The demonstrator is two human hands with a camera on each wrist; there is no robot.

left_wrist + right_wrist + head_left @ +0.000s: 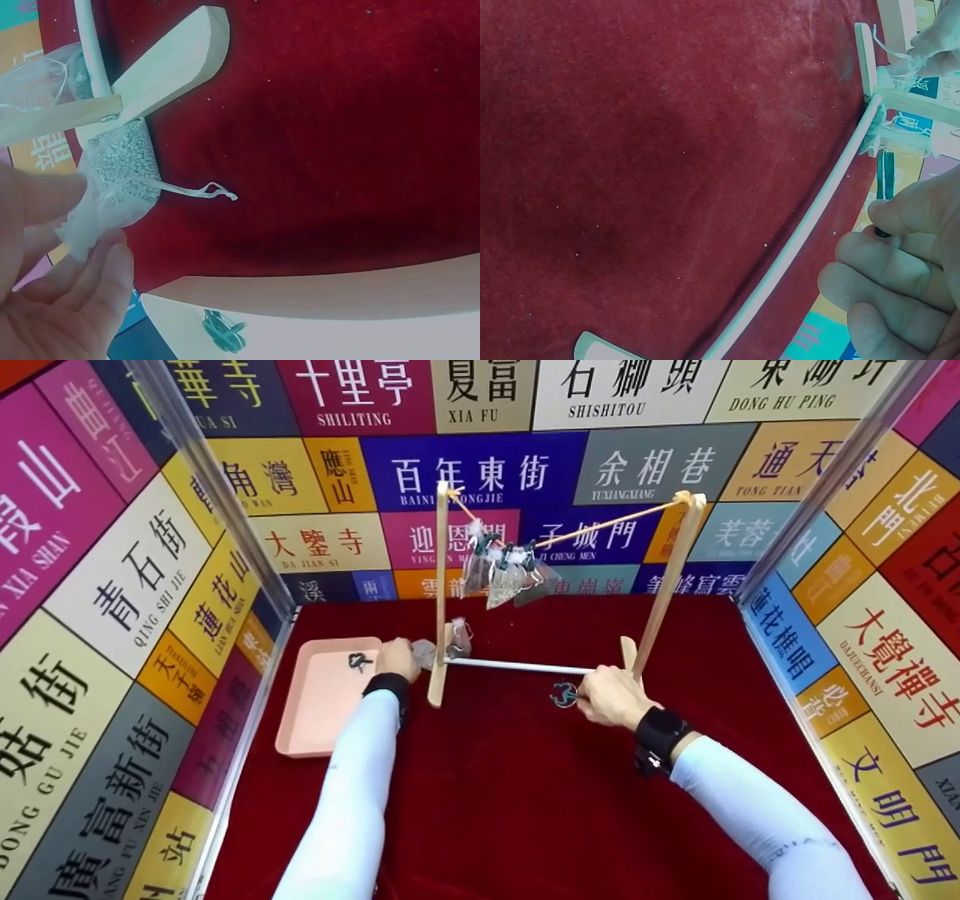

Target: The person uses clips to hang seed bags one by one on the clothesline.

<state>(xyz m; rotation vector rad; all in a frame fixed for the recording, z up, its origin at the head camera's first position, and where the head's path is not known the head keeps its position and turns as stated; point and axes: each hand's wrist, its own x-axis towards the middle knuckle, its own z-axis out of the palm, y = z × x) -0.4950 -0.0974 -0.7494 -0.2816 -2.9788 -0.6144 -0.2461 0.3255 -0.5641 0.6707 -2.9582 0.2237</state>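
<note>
My left hand (398, 658) is beside the left post's foot, its thumb and fingers pinching the gathered top of a sheer drawstring bag (126, 161) filled with pale granules. The bag's white cord (196, 191) trails loose over the cloth. Another sheer bag (458, 637) sits just behind that post. Near the right post, my right hand (611, 697) pinches a dark green wire-like hook (564, 694) between thumb and forefinger; the right wrist view shows it edge-on. Several filled bags (508, 577) hang from the sagging string (611, 523) by green hooks.
The wooden frame has a left post (442, 570), a right post (667, 585) and a white rod (525, 666) low between them. A pink tray (311, 727) with green hooks (360, 661) lies at left. Red cloth (510, 795) covers the table; sign-printed walls surround it.
</note>
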